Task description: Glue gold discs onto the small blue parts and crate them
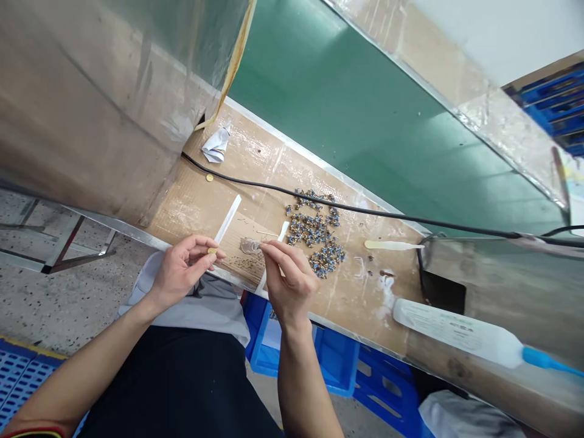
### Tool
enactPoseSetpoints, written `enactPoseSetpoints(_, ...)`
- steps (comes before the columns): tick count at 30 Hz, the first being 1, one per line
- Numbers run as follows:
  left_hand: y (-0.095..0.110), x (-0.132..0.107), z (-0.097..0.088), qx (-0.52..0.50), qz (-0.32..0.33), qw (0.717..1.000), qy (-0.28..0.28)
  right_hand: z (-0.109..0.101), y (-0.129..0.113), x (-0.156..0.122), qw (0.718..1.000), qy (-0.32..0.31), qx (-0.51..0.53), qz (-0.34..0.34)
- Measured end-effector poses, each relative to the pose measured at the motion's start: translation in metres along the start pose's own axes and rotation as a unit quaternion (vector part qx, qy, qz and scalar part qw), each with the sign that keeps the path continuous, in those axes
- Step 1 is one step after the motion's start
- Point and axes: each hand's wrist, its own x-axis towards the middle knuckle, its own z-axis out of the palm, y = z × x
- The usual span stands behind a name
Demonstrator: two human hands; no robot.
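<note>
My left hand [182, 267] is closed in a pinch at the table's front edge, with a small yellow disc [212, 250] between thumb and fingers. To its right my right hand [292, 280] is also pinched shut, and what its fingertips hold is too small to make out. Right by those fingertips is a small clear plastic piece [249, 246], lying on a cardboard patch [237, 228] scattered with tiny brown bits. White strips [228, 219] flank the patch. Beyond my right hand lies a spread of small blue-and-brass metal parts [314, 231].
A black cable [274, 187] crosses the cardboard-covered table. Crumpled paper [216, 145] and another yellow disc [210, 177] lie at the back left. To the right are a pale stick [392, 245] and a white bottle [456, 331] with a blue nozzle. Blue bins [335, 359] stand below the edge.
</note>
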Motion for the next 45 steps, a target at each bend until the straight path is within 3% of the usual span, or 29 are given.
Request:
enactPoseSetpoints(12,-0.0002,0.0008,-0.0001,0.004,0.002,1.0,0.002,-0.0005,0.002,-0.0015,0.999,0.0,-0.031,-0.018)
enactPoseSetpoints(16,-0.0012,0.0015,-0.0003,0.003,0.005,1.0,0.004,-0.0013,-0.0023,0.0021,0.999,0.035,-0.022,0.02)
enactPoseSetpoints(22,-0.002,0.0012,-0.0004,-0.002,0.002,1.0,0.002,-0.0025,-0.0047,0.008,0.995,0.034,0.018,0.091)
enactPoseSetpoints(45,0.0018,0.0006,0.0004,0.002,0.002,1.0,0.003,-0.0014,-0.0028,0.0039,0.996,-0.005,0.029,0.082)
